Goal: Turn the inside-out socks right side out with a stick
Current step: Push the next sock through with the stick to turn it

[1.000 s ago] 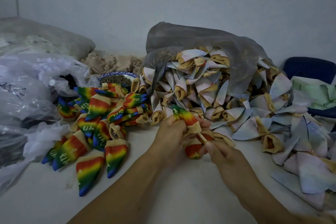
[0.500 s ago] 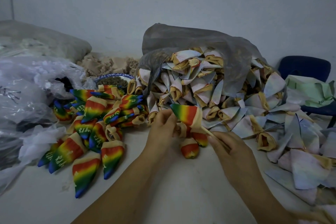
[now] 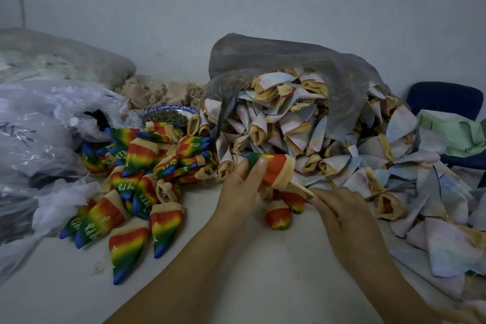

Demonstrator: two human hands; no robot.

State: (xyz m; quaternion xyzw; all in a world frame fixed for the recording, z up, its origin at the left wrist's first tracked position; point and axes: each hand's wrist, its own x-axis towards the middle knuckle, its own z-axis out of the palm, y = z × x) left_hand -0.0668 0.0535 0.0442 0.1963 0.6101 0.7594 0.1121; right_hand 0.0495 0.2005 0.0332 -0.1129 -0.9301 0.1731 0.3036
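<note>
Left hand (image 3: 240, 187) fingers pinch the rainbow sock (image 3: 273, 167) in front of the grey bag (image 3: 302, 60); right hand (image 3: 344, 214) fingers grip the stick (image 3: 302, 190) entering the sock's cuff.

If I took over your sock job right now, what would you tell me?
Left hand pinches the rainbow sock near its toe. Right hand holds the stick, whose end goes into that sock's cuff.
Done: this sock shows its colours; turned socks lie piled on the left.
Left to do: pull the stick out, add the sock to that pile, then turn the pale inside-out socks spilling from the grey bag.
</note>
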